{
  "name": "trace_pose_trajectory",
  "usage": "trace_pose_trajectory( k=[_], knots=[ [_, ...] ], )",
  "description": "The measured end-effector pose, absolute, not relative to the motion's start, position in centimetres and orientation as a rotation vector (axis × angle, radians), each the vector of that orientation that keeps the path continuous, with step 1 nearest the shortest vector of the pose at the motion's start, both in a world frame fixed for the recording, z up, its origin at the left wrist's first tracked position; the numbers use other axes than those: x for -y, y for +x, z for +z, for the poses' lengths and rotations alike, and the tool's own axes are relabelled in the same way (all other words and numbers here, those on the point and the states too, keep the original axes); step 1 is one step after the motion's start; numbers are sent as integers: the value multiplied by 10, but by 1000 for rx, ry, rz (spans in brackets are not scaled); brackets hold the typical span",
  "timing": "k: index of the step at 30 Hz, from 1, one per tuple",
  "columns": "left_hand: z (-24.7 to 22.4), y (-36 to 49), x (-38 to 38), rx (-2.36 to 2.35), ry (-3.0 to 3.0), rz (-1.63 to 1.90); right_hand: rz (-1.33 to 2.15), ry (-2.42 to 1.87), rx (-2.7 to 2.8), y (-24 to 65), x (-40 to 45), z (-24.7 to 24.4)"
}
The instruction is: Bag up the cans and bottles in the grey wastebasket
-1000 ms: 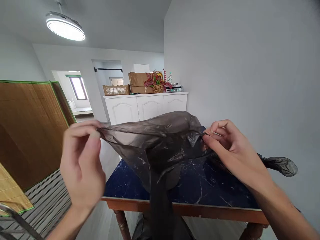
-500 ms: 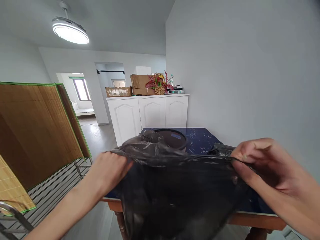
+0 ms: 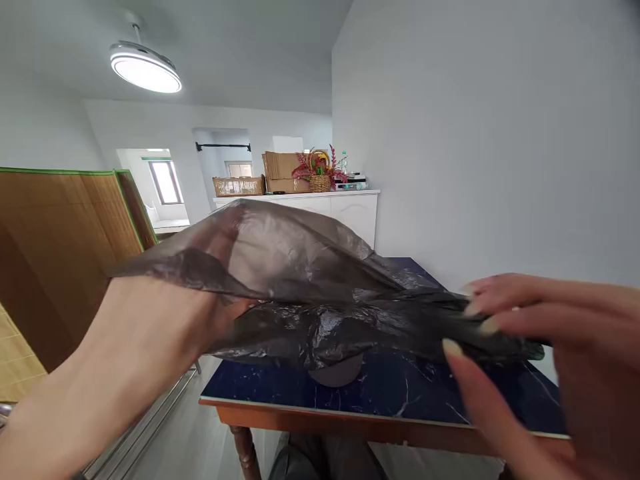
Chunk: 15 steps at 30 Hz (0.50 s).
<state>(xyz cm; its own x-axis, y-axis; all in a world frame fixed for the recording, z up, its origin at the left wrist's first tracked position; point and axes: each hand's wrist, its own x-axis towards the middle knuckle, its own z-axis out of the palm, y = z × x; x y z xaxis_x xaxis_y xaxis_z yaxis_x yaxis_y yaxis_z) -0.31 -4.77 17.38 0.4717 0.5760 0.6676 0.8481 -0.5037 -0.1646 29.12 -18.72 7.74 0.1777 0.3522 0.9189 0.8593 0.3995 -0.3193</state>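
A thin black plastic bag (image 3: 320,267) stretches across the view above the dark blue marbled table (image 3: 400,393). My left hand (image 3: 200,300) is partly inside the bag's mouth at the left, its fingers showing dimly through the film and spread apart under it. At the right, my right hand (image 3: 520,333) is beside the gathered part of the bag, thumb and fingers apart. Below the bag, the lower part of a dark round container (image 3: 339,372) shows on the table; its top is hidden by the bag.
Behind the table stands a white cabinet (image 3: 355,213) with cardboard boxes (image 3: 283,171), a flower basket (image 3: 320,182) and bottles. A brown bamboo mat (image 3: 65,247) hangs over a metal rack (image 3: 150,413) at the left. A grey wall rises at the right.
The bag has risen and turned sideways, now lying across the view instead of hanging down. My left hand has moved into it, and my right fingers have parted from its rim.
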Motion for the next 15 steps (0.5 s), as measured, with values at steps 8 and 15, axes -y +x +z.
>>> trace_pose_trajectory(
  k=[8, 15],
  knots=[
    [184, 19, 68, 1079, -1803, -634, -82, -965, 2165, 228, 75, 119],
    [195, 25, 72, 1221, -1771, -788, 367, -958, 2149, 276, 25, 120]
  ],
)
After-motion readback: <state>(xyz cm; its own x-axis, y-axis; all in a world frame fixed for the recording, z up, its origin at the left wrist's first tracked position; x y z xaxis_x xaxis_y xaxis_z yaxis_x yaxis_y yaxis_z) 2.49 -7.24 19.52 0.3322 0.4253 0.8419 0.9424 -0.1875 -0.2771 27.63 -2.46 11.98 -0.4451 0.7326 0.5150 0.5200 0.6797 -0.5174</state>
